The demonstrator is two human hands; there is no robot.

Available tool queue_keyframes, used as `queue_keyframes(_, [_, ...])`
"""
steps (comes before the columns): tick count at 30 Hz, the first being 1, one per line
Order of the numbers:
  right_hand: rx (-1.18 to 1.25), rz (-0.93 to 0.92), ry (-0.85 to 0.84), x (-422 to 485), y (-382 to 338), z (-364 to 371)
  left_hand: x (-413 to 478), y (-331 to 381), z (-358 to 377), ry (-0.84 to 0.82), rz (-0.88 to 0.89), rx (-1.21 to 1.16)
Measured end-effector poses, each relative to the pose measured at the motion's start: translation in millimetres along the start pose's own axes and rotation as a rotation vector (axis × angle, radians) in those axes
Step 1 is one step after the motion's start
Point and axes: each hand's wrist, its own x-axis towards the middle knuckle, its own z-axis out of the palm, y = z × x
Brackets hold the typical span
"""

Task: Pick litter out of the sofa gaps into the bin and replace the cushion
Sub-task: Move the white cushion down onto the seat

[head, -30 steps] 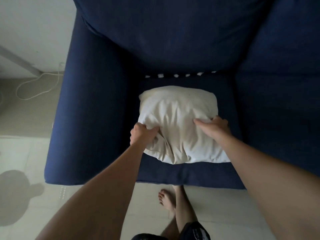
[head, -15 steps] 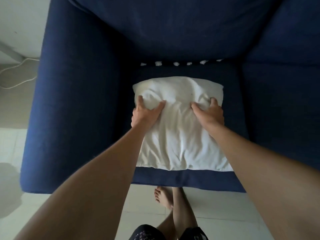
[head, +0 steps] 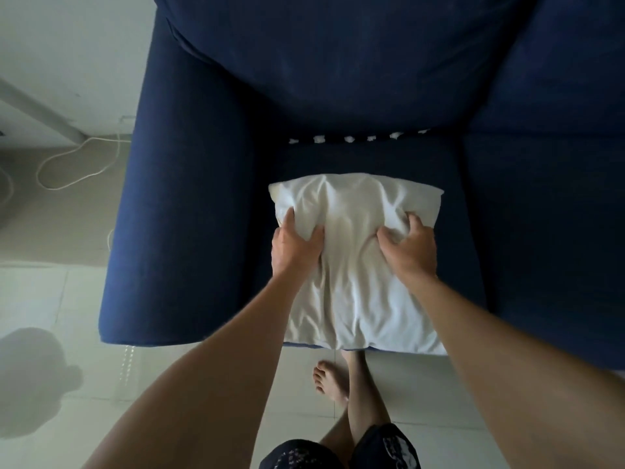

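Observation:
A white cushion (head: 355, 265) lies flat on the seat of the dark blue sofa (head: 189, 231), its near edge hanging over the seat's front. My left hand (head: 294, 248) pinches the cushion's fabric on its left half. My right hand (head: 409, 248) grips a fold of it on the right half. Several small white scraps of litter (head: 351, 138) sit in a row in the gap between seat and backrest, beyond the cushion. No bin is in view.
The sofa's left armrest (head: 176, 252) stands beside the cushion. A white cable (head: 77, 167) loops on the floor at the left, by the wall. My bare foot (head: 329, 384) stands on the pale tiles just in front of the seat.
The cushion has been laid flatter and drawn toward the seat's front edge. Both hands moved from its near edge up onto its top and now bunch the fabric.

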Motion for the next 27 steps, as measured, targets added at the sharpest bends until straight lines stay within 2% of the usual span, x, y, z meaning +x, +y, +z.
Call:
queue_keyframes(4, [-0.131, 0.09, -0.153, -15.0, 25.7, 6.2, -10.7, -25.3, 3.3, -0.213, -0.13, 0.082])
queue_keyframes(6, [-0.146, 0.107, -0.181, -12.7, 27.6, 7.8, -9.5, -26.0, 2.3, -0.245, -0.147, 0.1])
queue_keyframes(11, [-0.211, 0.014, -0.165, 5.1, -2.1, 3.1, 4.1, 4.3, -12.9, -0.139, 0.027, 0.337])
queue_keyframes(18, [-0.267, -0.198, -0.107, 47.3, -83.9, -9.7, 48.1, 77.8, -35.1, -0.101, 0.216, 0.447])
queue_keyframes(27, [-0.349, -0.295, -0.126, 105.7, -130.3, -3.8, 99.4, 110.2, -32.7, -0.102, 0.172, 0.425])
